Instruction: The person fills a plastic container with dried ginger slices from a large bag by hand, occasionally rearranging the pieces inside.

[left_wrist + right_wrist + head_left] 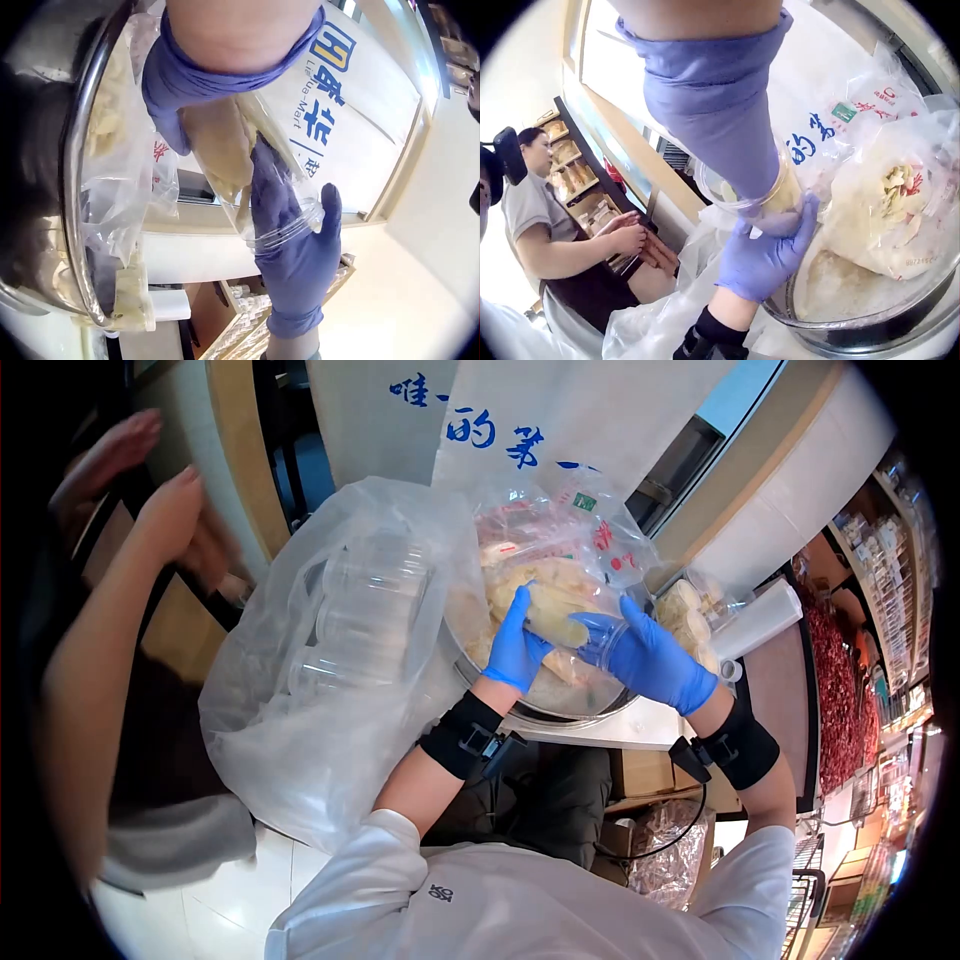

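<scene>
Gloved in blue, my left hand (512, 645) grips a clear plastic jar (548, 610) that lies tilted over a metal basin (590, 722). Pale, flat slices (219, 146) fill part of the jar. My right hand (668, 663), in the same kind of glove, has its fingers inside the jar's mouth against the slices. In the left wrist view, the thumb of that hand stays outside the threaded rim (289, 234). Below the jar, the basin holds a clear bag (855, 225) with more pale pieces and red print.
Left of the basin stands a large translucent bag (250, 700) with several empty clear jars (365, 600). Filled containers (683, 615) and a white roll (765, 618) lie to the right. Another person (562, 240) stands close on the left. A white printed panel (560, 410) rises behind.
</scene>
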The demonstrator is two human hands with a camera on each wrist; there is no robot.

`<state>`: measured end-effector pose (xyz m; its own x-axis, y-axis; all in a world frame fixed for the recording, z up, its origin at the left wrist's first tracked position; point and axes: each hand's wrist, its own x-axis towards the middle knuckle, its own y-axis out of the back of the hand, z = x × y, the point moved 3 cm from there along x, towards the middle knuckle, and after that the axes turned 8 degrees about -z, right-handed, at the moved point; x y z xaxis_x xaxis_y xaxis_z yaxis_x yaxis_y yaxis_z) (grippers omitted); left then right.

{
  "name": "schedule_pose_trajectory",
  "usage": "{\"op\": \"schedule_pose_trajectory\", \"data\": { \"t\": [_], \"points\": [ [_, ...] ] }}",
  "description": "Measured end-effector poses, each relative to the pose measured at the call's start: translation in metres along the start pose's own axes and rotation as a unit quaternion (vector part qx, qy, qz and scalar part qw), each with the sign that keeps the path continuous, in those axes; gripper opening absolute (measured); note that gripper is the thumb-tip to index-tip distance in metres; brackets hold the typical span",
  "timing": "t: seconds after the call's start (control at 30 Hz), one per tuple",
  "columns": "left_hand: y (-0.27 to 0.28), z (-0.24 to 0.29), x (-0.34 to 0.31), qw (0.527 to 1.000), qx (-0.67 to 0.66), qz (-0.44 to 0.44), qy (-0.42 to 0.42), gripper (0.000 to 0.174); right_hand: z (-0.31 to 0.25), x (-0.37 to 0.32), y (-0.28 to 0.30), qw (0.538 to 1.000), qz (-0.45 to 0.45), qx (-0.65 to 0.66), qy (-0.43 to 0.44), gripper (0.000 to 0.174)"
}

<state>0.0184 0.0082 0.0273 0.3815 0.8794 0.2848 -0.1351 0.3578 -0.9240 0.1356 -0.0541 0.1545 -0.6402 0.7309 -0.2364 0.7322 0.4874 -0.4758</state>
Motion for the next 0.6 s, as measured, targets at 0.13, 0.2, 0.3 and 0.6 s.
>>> {"op": "schedule_pose_trajectory", "data": {
  "t": [0.13,0.2,0.3,0.6],
  "points": [
    [0.012,0.000,-0.001,0.998,-0.031,0.053,0.003,0.057,-0.001,-0.015,0.015,0.993,0.018,-0.099,0.056,0.054],
    [0.014,-0.003,-0.003,0.997,-0.048,0.059,0.002,0.058,0.002,-0.021,0.013,0.986,-0.003,-0.150,0.076,0.052],
    [0.018,-0.005,-0.006,0.996,-0.034,0.079,0.002,0.059,0.005,-0.021,0.011,0.877,0.024,-0.478,0.053,0.047],
    [0.017,-0.012,-0.011,0.992,-0.016,0.118,0.033,0.057,0.006,0.000,0.025,0.998,0.022,0.047,0.045,0.057]
  ]
}}
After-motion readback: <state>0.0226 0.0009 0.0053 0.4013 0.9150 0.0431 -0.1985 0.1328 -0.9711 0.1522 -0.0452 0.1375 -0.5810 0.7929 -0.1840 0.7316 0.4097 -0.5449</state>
